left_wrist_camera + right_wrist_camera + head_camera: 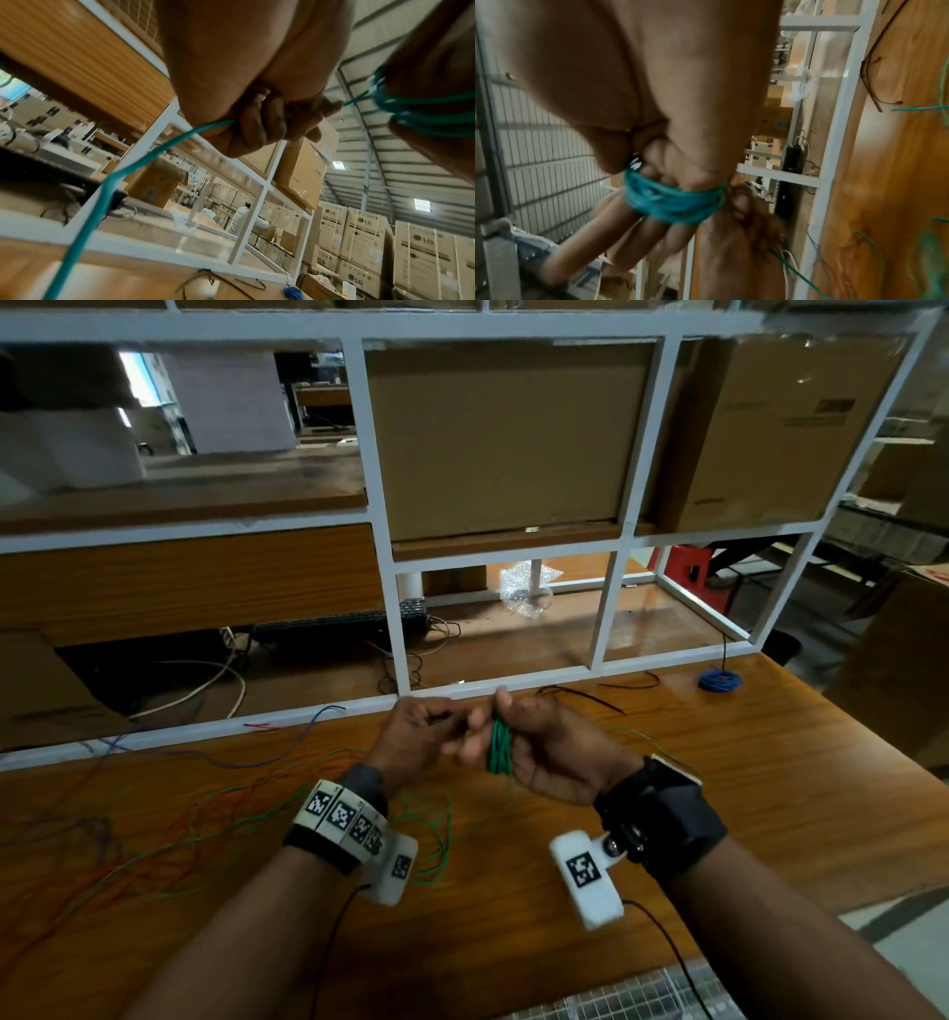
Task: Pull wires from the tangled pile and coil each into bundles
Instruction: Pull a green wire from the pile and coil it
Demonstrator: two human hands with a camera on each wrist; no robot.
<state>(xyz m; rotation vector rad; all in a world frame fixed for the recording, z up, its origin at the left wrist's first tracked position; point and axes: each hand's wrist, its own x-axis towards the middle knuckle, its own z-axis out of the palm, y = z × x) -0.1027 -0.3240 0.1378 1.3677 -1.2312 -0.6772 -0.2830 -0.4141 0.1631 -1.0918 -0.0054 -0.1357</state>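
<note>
Green wire point(499, 746): thin, insulated and light; it is wound in several turns round the fingers of the right hand point(539, 752), held above the tabletop point(719, 814). The free length runs across to the left hand point(411, 737), then trails down to loose loops near the left wrist.

Right grip: fingers point(639, 229) fairly straight inside the coil, serving as the former; the head view suggests the thumb lies against the turns. The coil point(672, 201) sits snug round the fingers in the right wrist view.

Left grip: curled round the running strand, which enters the fist point(259, 123) on one side and leaves at the fingertips toward the coil point(421, 113).

Tangled pile point(154, 839): green, orange and purplish wires spread loosely on the tabletop to the person's left; the green strand seems to lead back into it.

Finished bundle point(720, 681): a small blue coil lies at the far right of the tabletop, well apart from the hands.

Handling, as I judge it: the wire is limp yet slightly springy, so the turns will likely loosen if the thumb lifts. The smooth insulation should slide through a light pinch.

Where to hold: close to the coil on the running strand, with mild tension. Snags in the pile could jerk the strand.
</note>
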